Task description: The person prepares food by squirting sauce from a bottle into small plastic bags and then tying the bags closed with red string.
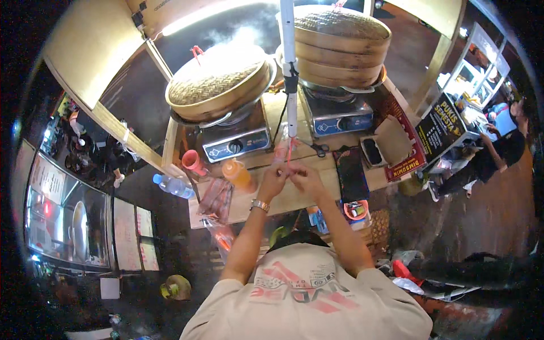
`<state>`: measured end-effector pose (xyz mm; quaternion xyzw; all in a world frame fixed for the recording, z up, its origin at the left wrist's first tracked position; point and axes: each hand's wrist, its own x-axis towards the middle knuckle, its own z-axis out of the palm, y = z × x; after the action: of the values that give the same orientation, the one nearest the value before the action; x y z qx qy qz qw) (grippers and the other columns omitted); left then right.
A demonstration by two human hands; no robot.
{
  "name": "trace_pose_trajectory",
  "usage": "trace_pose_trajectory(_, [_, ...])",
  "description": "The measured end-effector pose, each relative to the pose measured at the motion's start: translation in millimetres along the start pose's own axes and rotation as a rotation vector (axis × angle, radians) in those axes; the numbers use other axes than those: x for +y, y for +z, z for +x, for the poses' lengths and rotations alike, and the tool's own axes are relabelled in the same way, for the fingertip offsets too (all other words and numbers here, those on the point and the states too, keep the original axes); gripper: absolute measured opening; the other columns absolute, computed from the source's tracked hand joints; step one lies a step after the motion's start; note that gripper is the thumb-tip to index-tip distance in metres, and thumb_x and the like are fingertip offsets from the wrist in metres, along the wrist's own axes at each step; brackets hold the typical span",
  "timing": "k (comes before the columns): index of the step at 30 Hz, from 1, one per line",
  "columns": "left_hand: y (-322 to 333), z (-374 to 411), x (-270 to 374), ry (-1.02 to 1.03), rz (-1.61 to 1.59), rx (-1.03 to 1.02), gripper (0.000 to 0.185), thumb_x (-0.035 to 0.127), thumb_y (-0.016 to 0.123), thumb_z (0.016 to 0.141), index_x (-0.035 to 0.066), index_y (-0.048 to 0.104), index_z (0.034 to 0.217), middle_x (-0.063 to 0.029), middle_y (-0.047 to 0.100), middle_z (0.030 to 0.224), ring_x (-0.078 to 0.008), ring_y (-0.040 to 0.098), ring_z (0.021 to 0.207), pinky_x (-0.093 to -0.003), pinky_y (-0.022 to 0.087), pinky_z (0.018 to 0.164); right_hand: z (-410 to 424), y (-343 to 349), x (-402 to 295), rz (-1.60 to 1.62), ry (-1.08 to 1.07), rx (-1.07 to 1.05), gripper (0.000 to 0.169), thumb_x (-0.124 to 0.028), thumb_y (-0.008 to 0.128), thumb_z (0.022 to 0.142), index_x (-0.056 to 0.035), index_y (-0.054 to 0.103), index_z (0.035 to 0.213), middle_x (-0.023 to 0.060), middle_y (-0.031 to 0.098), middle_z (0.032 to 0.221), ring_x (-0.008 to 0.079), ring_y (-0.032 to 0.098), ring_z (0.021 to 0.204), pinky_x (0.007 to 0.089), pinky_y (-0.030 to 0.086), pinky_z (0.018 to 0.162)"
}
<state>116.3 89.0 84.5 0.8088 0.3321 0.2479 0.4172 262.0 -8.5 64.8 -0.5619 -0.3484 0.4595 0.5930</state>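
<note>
My left hand (273, 180), with a metal-banded watch (259, 205) on its wrist, meets my right hand (307, 179) over the wooden counter. Both hands' fingertips pinch the lower end of a thin red string (290, 151), which hangs by the foot of a white pole (290, 106). Just beyond my left fingers is a clear plastic item (279, 154), too blurred to name exactly. An orange squeeze bottle (238, 174) stands to the left of my left hand. Black-handled scissors (318, 148) lie beyond my right hand.
A steaming bamboo steamer (216, 87) and a stacked one (340, 55) sit over two gas stoves (236, 144) (342, 121). On the counter are a red cup (193, 161), a water bottle (173, 186), a folded cloth (215, 197), a dark tray (352, 174) and an opened carton (393, 142).
</note>
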Motion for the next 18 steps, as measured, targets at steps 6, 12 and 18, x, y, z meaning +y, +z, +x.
trace_pose_trajectory(6, [4.5,23.7,-26.7,-0.030,-0.467,-0.227,0.023,0.018,0.069,0.094,0.010,0.060,0.113,-0.0012,0.065,0.085,-0.0132,0.057,0.070,-0.0287,0.049,0.062,-4.5,-13.0,5.7,-0.113,-0.266,-0.006,0.028,0.003,0.058,0.093,-0.0077,0.076,0.110,0.0003,0.061,0.103,0.0128,0.061,0.076,0.0266,0.051,0.072])
trace_pose_trajectory(12, [-10.5,22.2,-0.1,-0.271,-0.356,-0.316,0.025,0.029,0.064,0.099,0.016,0.059,0.119,0.0045,0.060,0.079,-0.0056,0.044,0.057,-0.0220,0.034,0.044,1.6,-22.5,-13.4,-0.198,-0.225,-0.019,0.011,0.000,0.059,0.098,-0.0031,0.070,0.100,0.0048,0.066,0.096,0.0145,0.065,0.080,0.0270,0.052,0.070])
trace_pose_trajectory(18, [-3.1,14.4,11.0,-0.203,-0.401,-0.233,0.019,0.020,0.066,0.096,0.014,0.059,0.112,0.0030,0.063,0.086,-0.0076,0.053,0.065,-0.0244,0.041,0.049,4.7,-19.3,-5.6,0.580,0.103,0.103,0.007,-0.002,0.059,0.099,-0.0021,0.066,0.096,0.0073,0.069,0.083,0.0122,0.064,0.071,0.0290,0.051,0.064])
